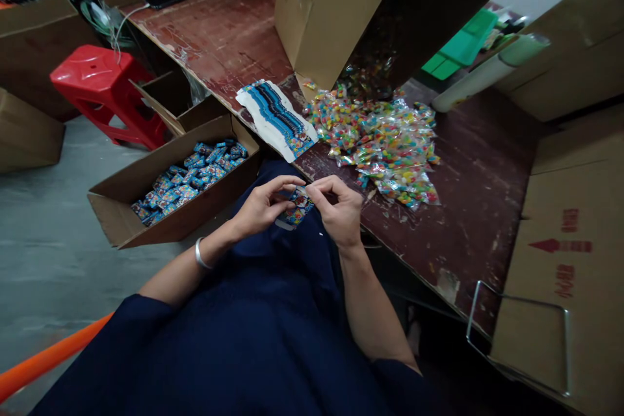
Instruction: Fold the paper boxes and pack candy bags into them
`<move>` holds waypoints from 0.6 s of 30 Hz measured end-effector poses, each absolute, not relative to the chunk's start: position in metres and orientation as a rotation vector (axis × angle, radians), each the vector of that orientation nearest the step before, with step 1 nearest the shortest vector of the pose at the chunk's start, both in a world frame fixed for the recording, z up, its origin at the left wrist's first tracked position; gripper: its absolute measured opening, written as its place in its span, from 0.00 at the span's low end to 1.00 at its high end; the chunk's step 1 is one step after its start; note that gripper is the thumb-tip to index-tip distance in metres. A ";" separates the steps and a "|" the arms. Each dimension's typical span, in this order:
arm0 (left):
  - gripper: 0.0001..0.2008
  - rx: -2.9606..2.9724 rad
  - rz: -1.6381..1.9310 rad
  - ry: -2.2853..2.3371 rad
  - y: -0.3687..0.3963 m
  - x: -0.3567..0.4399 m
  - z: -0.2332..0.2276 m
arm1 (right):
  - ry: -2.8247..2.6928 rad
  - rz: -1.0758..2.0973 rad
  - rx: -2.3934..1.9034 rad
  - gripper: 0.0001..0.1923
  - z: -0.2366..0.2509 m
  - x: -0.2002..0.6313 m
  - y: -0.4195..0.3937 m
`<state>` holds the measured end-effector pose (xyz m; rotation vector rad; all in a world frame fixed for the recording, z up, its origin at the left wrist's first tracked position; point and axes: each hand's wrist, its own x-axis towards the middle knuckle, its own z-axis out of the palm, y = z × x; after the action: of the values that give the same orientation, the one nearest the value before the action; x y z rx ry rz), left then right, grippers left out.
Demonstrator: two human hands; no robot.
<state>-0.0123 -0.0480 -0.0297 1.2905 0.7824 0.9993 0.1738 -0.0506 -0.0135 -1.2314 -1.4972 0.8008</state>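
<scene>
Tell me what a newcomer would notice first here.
Probably the heap of clear plastic packets with multicoloured pieces, on the worn red-brown table. Next, the red plastic stool on the grey floor at left, then the small blue printed carton in the person's bare hands, at centre.

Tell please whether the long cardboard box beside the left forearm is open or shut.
Open: small blue boxes show inside the long cardboard box, uncovered.

Held carton (299, 209) part-hidden, orange bar (53, 355) cropped

Beyond the right hand (342, 214), small clear plastic bags (390, 149) are heaped; leftward, a long brown cardboard box (214, 200) is set.
</scene>
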 end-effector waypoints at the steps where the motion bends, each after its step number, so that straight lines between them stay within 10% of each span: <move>1: 0.17 1.265 1.023 0.793 -0.048 -0.012 -0.030 | -1.537 0.750 -1.204 0.11 -0.015 0.172 -0.054; 10: 0.22 1.167 1.090 0.955 -0.030 -0.014 -0.055 | -1.806 0.319 -1.470 0.24 -0.049 0.226 -0.062; 18: 0.25 1.911 0.505 1.220 -0.021 -0.034 -0.076 | -1.954 0.021 -1.785 0.07 -0.086 0.265 -0.058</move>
<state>-0.0343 -0.0205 -0.0760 1.9113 1.2197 0.5048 0.2650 -0.0577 -0.0859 -1.7849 -1.9541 0.0212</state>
